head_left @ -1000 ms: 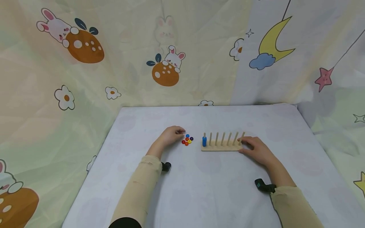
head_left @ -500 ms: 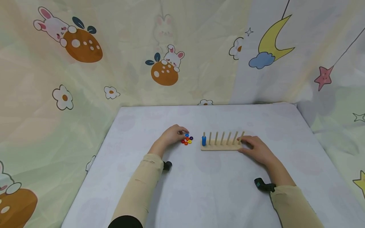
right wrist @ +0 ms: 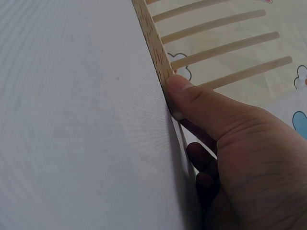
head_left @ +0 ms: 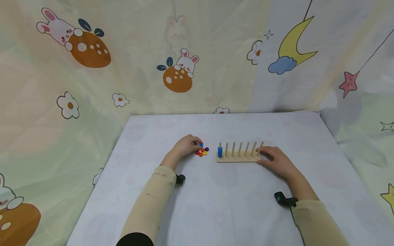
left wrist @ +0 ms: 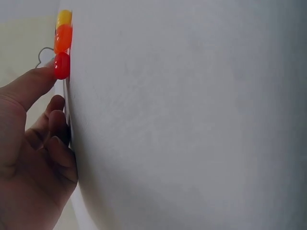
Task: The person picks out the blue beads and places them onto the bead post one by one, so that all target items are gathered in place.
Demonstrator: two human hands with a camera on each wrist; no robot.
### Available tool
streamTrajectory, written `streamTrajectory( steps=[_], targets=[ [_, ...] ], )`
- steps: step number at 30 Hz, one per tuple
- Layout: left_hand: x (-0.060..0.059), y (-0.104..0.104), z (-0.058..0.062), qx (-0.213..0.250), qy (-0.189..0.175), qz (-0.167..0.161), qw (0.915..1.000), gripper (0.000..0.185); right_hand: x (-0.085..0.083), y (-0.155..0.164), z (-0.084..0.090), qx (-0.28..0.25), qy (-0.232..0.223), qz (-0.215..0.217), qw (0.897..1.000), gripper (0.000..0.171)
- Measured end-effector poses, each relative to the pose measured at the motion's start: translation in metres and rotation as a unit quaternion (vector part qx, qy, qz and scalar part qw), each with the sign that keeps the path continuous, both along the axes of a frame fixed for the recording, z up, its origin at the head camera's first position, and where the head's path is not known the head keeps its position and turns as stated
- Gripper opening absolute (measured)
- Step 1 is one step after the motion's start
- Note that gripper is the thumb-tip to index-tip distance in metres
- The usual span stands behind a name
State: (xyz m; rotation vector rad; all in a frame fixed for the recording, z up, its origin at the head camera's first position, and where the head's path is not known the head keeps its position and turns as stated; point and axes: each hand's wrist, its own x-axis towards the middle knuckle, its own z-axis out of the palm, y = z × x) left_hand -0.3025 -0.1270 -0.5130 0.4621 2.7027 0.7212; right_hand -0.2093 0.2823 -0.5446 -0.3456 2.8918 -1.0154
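Thumb and index finger of my left hand (head_left: 185, 145) pinch a blue bead (head_left: 201, 145) at the back of a small bead cluster. In the left wrist view a red bead (left wrist: 62, 66) overlaps the thumb tip, and the blue one is mostly hidden. Beside it lie orange beads (head_left: 200, 154), a yellow bead (head_left: 205, 153) and a dark purple bead (head_left: 207, 149). My right hand (head_left: 278, 162) grips the right end of a wooden peg rack (head_left: 238, 159), thumb on its front edge (right wrist: 156, 48). Blue beads (head_left: 220, 152) are stacked on the rack's leftmost peg; its other pegs are bare.
Both hands work over a table with a white cloth (head_left: 215, 205). Behind it hangs a printed curtain (head_left: 221, 82). Black wrist cameras (head_left: 284, 200) are strapped at both sleeves.
My left hand has moved right and forward to the cluster, and its fingertips have closed on the blue bead, which has shifted slightly left. The right hand and rack stay put.
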Motion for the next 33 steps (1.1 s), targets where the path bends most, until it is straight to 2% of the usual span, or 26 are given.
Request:
streamTrajectory(
  steps=[8,16,21,28,33],
  targets=[
    [0.002,-0.004,0.003,0.028,0.002,0.005,0.9996,0.023,-0.002,0.0,-0.001,0.002,0.005,0.005,1.0,0.049],
    [0.007,0.0,0.018,0.049,0.02,0.008,0.9986,0.023,-0.001,0.0,-0.001,0.005,0.006,0.004,1.0,0.049],
    [0.01,0.007,0.031,0.059,0.043,-0.012,0.9972,0.026,-0.001,0.0,0.0,0.003,0.006,0.003,1.0,0.049],
    [0.024,0.023,0.056,0.083,0.081,-0.059,0.9915,0.025,0.0,0.0,0.001,0.005,0.003,0.003,1.0,0.049],
    [0.034,0.035,0.067,0.088,0.096,-0.089,0.9875,0.027,0.0,0.0,0.001,0.003,0.003,0.004,1.0,0.049]
  ],
)
